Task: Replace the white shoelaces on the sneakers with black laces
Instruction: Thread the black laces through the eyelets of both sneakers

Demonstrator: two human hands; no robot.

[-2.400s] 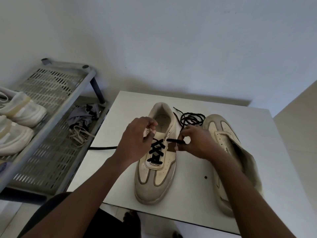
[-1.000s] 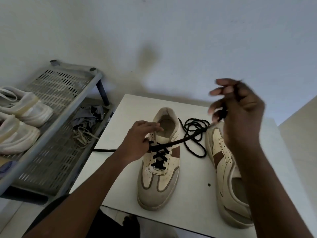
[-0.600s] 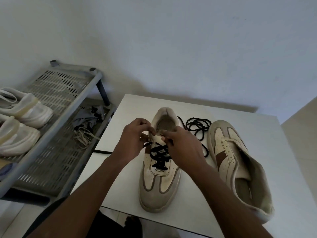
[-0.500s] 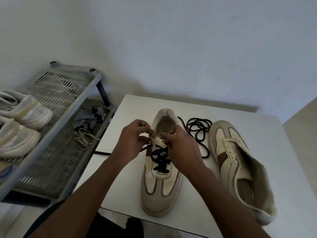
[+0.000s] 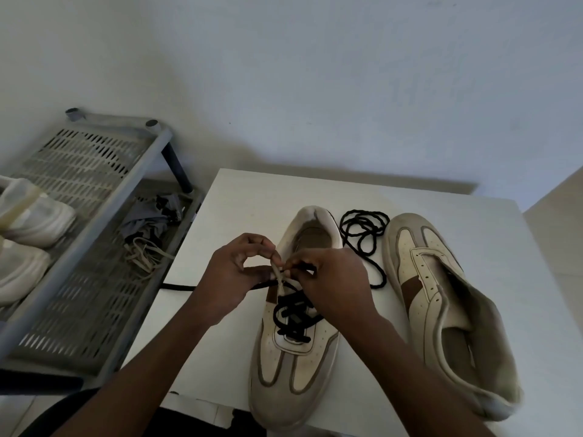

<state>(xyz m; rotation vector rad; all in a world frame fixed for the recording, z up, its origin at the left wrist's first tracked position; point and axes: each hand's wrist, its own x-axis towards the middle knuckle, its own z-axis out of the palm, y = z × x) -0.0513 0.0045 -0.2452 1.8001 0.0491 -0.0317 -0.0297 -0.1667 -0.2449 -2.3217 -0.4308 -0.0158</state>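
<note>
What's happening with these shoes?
A person is threading a black lace into one sneaker on the white table. The left hand pinches the sneaker near its top holes; the right hand pinches the lace. The lower holes are laced. The second sneaker lies unlaced beside it, with a coil of black lace between them.

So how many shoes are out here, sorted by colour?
Beige sneakers, on the table: 2
White shoes, on the rack: 2
Total: 4
</note>
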